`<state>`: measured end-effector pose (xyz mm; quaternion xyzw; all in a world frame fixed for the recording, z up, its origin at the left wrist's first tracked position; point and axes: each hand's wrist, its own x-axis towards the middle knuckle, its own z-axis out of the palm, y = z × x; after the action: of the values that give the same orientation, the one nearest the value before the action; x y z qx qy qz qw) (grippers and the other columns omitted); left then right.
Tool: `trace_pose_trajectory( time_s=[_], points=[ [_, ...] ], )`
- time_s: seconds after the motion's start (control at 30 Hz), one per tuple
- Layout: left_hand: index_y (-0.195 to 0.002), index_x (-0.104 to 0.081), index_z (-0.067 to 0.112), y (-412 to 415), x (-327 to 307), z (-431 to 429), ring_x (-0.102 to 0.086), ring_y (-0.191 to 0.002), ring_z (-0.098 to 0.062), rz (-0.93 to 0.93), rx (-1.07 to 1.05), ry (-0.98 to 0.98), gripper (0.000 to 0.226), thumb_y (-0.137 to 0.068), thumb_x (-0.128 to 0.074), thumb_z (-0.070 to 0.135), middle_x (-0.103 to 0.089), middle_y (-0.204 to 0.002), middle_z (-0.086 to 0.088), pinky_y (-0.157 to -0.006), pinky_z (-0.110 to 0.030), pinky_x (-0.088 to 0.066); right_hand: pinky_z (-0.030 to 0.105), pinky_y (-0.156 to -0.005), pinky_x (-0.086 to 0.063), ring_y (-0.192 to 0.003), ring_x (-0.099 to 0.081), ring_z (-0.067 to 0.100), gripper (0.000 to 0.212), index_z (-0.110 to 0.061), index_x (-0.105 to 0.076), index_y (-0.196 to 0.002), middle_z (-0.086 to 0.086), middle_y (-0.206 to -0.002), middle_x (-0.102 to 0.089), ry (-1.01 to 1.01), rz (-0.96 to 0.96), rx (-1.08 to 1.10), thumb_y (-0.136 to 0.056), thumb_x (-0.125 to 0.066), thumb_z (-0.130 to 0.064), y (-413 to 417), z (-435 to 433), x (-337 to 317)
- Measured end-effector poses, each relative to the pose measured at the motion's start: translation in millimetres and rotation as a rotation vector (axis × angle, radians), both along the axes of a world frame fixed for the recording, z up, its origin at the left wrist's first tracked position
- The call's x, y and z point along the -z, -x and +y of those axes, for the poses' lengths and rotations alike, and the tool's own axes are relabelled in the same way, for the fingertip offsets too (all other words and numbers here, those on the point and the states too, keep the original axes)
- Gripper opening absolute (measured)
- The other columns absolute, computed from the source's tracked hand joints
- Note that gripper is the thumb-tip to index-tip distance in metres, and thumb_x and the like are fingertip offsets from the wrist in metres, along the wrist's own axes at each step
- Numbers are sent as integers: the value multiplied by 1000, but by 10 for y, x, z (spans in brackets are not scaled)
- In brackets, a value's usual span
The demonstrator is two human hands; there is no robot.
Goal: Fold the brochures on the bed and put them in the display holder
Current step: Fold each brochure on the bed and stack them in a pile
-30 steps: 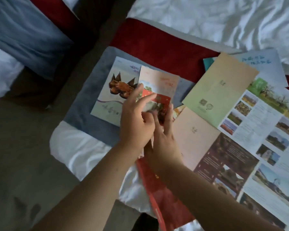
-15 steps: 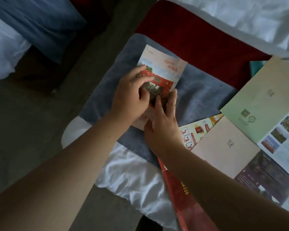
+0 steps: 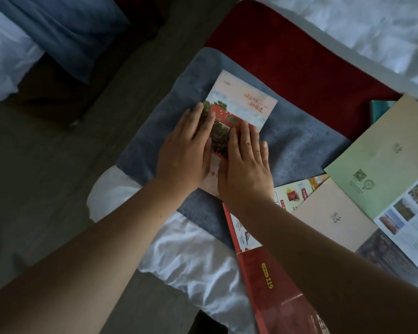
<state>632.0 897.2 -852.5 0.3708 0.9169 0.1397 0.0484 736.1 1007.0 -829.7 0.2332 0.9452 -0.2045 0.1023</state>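
Observation:
A folded brochure (image 3: pixel 241 102) with a pale sky, a red building and trees lies on the grey-blue bed runner (image 3: pixel 297 145). My left hand (image 3: pixel 186 150) and my right hand (image 3: pixel 245 165) lie side by side on its lower half, fingers straight, pressing it flat. Under my right forearm a long red brochure (image 3: pixel 270 285) marked 119 stretches toward me. Unfolded brochures lie at the right: a beige one (image 3: pixel 331 213), a green one (image 3: pixel 381 160) with photo panels. No display holder is in view.
A dark red band (image 3: pixel 299 59) of the runner and white sheets (image 3: pixel 362 25) lie beyond the brochure. The bed corner with white bedding (image 3: pixel 191 256) ends at my left; dark floor (image 3: pixel 34 189) and a second bed with a blue runner (image 3: pixel 65 30) lie past it.
Both hands went from pinching and adjusting the folded brochure to lying flat on it. The view shifted left, so the brochure with the brown figure is no longer seen.

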Motion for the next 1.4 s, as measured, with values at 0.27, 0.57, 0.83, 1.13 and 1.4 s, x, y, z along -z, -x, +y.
trace_pose_trajectory(
  time_s=[0.27, 0.57, 0.83, 1.13, 1.4],
  points=[
    [-160, -31, 6, -35, 196, -27, -28, -155, -32, 81, 34, 53, 65, -108, -49, 39, -23, -170, -13, -116, -41, -40, 38, -127, 9, -157, 15, 20, 90, -11, -4, -164, 5, -172, 9, 42, -27, 37, -87, 13, -55, 49, -108, 18],
    [-162, -30, 15, -58, 258, 56, -21, -157, -25, 90, 12, 131, 60, -109, -15, 39, -24, -170, -7, -124, -47, -26, 36, -127, 10, -157, 15, 16, 69, -15, 0, -164, 2, -172, 11, -20, -109, 52, -105, -16, -46, 83, -119, 263],
    [-161, -30, 13, -127, 88, 188, -23, -156, -32, 33, -21, 222, 64, -104, -38, 42, -24, -170, -9, -122, -53, -24, 38, -127, 10, -157, 14, 17, 82, -19, -1, -165, 0, -172, 11, 107, -188, 7, -99, -42, -44, 157, 74, -10],
    [-161, -29, 15, -921, -260, 780, -19, -157, -34, -24, -100, 51, 57, -107, -41, 25, -25, -169, -12, -126, -57, -13, 46, -127, 9, -154, 25, 24, 75, -9, 14, -161, 11, -168, 22, -77, -112, 166, -105, -32, -30, -935, 728, -113],
    [-163, -21, 21, -1891, -397, 1907, -20, -156, -34, -110, 165, 66, 64, -107, -34, 49, -18, -171, -11, -122, -55, -24, 46, -126, 12, -153, 28, 29, 73, -13, 14, -162, 15, -167, 26, -110, -194, 489, -106, -18, -49, -2458, 1611, -122]
  ],
)
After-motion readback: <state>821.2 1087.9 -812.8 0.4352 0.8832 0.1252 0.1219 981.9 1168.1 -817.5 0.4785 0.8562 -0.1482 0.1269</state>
